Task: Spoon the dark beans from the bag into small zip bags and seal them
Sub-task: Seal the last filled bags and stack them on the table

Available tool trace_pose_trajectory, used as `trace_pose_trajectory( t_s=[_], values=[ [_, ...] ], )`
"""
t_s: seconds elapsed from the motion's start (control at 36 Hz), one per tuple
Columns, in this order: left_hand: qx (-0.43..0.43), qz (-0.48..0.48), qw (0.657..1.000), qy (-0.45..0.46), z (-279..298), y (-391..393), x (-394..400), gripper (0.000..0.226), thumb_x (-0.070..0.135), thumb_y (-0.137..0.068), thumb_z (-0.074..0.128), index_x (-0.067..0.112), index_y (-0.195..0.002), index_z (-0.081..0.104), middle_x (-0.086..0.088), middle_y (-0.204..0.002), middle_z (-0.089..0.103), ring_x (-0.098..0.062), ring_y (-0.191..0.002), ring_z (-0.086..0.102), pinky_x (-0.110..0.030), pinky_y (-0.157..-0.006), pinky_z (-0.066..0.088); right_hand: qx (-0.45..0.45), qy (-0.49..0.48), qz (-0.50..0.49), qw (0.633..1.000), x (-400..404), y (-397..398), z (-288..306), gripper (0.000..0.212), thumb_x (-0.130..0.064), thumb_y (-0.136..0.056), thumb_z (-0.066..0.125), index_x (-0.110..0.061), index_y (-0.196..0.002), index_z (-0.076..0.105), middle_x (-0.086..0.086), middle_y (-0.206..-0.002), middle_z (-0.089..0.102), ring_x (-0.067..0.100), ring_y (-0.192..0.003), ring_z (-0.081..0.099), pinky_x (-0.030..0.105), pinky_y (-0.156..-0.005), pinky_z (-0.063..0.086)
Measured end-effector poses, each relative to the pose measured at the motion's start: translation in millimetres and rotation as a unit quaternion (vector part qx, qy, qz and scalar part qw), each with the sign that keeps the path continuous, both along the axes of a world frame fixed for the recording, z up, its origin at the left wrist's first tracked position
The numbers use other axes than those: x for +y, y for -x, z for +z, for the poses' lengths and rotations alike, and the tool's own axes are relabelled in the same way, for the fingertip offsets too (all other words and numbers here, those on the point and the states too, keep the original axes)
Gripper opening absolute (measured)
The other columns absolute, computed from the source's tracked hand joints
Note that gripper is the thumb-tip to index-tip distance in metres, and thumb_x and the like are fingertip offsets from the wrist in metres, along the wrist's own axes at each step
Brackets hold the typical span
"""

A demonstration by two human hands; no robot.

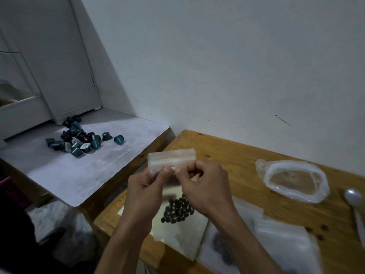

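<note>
Both hands are raised above the near part of the wooden table (227, 153), side by side and almost touching. Left hand (145, 191) pinches the near edge of a small stack of clear zip bags (171, 158) between thumb and curled fingers; right hand (203, 184), just beside it, pinches the same edge with thumb and forefinger, its other fingers curled in. Beyond the fingertips the stack stands up as a pale, slightly folded strip.

Directly below the hands, on the table, lies a zip bag holding dark beans (178, 209), the beans gathered in a loose cluster under the right wrist. Nearer than that, under the right forearm, lies another clear bag with a dark, blurred mass inside (221, 246); whether it is sealed cannot be told. More clear plastic (286, 236) lies crumpled to the right of the forearm.

Farther right of the right hand sits an open clear bag with its rim rolled down (294, 179), a brownish patch showing through it. Beside that, at the right edge, lies a white plastic spoon (355, 204).

Well to the left of the left hand, on a separate white-topped surface (83, 175), is a heap of dark teal capsules (79, 138).
</note>
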State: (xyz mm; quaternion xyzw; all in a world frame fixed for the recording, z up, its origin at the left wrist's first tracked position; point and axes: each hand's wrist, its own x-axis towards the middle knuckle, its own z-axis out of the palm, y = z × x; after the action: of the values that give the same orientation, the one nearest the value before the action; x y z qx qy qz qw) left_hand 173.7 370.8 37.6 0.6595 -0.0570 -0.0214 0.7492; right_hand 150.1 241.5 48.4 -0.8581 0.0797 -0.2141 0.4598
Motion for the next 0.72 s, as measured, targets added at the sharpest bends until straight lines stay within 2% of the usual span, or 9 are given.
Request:
trace_pose_trajectory(
  t_s=[0.06, 0.11, 0.22, 0.28, 0.36, 0.42, 0.47, 0.58, 0.72],
  values=[
    [-0.005, 0.000, 1.000, -0.007, 0, 0, 1, 0.022, 0.017, -0.097, 0.060, 0.005, -0.095, 0.078, -0.010, -0.089, 0.078, -0.024, -0.087, 0.076, -0.037, -0.068, 0.062, 0.005, 0.008, -0.013, 1.000, 0, -1, 0, 0.020, -0.042, -0.084, 0.071, -0.026, -0.073, 0.070, -0.015, -0.067, 0.067, 0.001, -0.061, 0.062, 0.023, -0.057, 0.052],
    [-0.006, 0.002, 1.000, -0.009, 1, 0, 3, 0.023, 0.018, -0.096, 0.061, 0.003, -0.092, 0.078, -0.012, -0.088, 0.078, -0.026, -0.086, 0.075, -0.046, -0.072, 0.062, 0.006, 0.001, -0.024, 1.000, 0, -1, -1, 0.022, -0.044, -0.081, 0.073, -0.025, -0.071, 0.069, -0.014, -0.067, 0.068, 0.001, -0.065, 0.063, 0.025, -0.059, 0.054],
    [-0.008, -0.005, 1.000, -0.005, 4, 0, 7, 0.032, 0.018, -0.096, 0.060, -0.006, -0.079, 0.071, -0.010, -0.087, 0.077, -0.024, -0.084, 0.075, -0.046, -0.071, 0.062, 0.003, -0.030, -0.047, 0.998, -2, 2, -4, 0.037, -0.054, -0.073, 0.078, -0.030, -0.093, 0.059, -0.017, -0.094, 0.059, 0.000, -0.088, 0.055, 0.019, -0.070, 0.046],
    [-0.005, -0.016, 1.000, -0.003, 5, 1, 9, 0.033, 0.019, -0.096, 0.061, -0.007, -0.078, 0.071, -0.010, -0.087, 0.077, -0.024, -0.086, 0.075, -0.045, -0.071, 0.062, 0.014, -0.104, -0.031, 0.994, -3, 3, -1, 0.054, -0.051, -0.070, 0.084, -0.032, -0.107, 0.051, -0.015, -0.102, 0.058, 0.001, -0.093, 0.056, 0.020, -0.075, 0.048],
    [0.008, -0.036, 0.999, -0.006, 7, 1, 10, 0.026, 0.021, -0.093, 0.064, -0.001, -0.082, 0.075, -0.011, -0.090, 0.077, -0.024, -0.088, 0.074, -0.047, -0.071, 0.062, 0.016, -0.247, 0.039, 0.968, -4, 2, 1, 0.064, -0.032, -0.070, 0.089, -0.034, -0.117, 0.046, -0.001, -0.095, 0.073, 0.009, -0.086, 0.071, 0.034, -0.080, 0.058],
    [0.013, -0.040, 0.999, -0.018, 8, 1, 9, 0.017, 0.021, -0.088, 0.070, 0.008, -0.094, 0.079, -0.010, -0.092, 0.077, -0.023, -0.089, 0.073, -0.045, -0.070, 0.062, 0.003, -0.279, 0.063, 0.958, -4, 3, 1, 0.065, -0.024, -0.072, 0.088, -0.033, -0.120, 0.046, 0.004, -0.090, 0.077, 0.011, -0.084, 0.074, 0.036, -0.081, 0.060],
    [0.012, -0.031, 0.999, -0.023, 7, 1, 9, 0.019, 0.021, -0.084, 0.074, 0.008, -0.097, 0.078, -0.011, -0.088, 0.076, -0.023, -0.086, 0.072, -0.041, -0.069, 0.062, -0.008, -0.275, 0.073, 0.959, -4, 3, 1, 0.064, -0.023, -0.073, 0.088, -0.035, -0.120, 0.046, 0.004, -0.092, 0.077, 0.013, -0.086, 0.074, 0.040, -0.084, 0.060],
    [-0.014, -0.023, 0.999, -0.023, 7, -1, 10, 0.016, 0.017, -0.083, 0.073, 0.002, -0.086, 0.076, -0.011, -0.076, 0.075, -0.021, -0.076, 0.073, -0.036, -0.068, 0.062, -0.008, -0.270, 0.102, 0.957, -7, 2, -1, 0.064, -0.020, -0.076, 0.086, -0.035, -0.124, 0.046, 0.003, -0.093, 0.078, 0.013, -0.089, 0.074, 0.040, -0.086, 0.060],
    [-0.040, -0.016, 0.999, -0.030, 8, -9, 7, 0.019, 0.012, -0.085, 0.072, -0.005, -0.076, 0.072, -0.015, -0.076, 0.074, -0.021, -0.074, 0.072, -0.026, -0.064, 0.058, -0.030, -0.287, 0.095, 0.953, -5, -2, 0, 0.060, -0.012, -0.078, 0.083, -0.033, -0.123, 0.049, 0.006, -0.092, 0.077, 0.014, -0.087, 0.074, 0.035, -0.079, 0.061]
  ],
)
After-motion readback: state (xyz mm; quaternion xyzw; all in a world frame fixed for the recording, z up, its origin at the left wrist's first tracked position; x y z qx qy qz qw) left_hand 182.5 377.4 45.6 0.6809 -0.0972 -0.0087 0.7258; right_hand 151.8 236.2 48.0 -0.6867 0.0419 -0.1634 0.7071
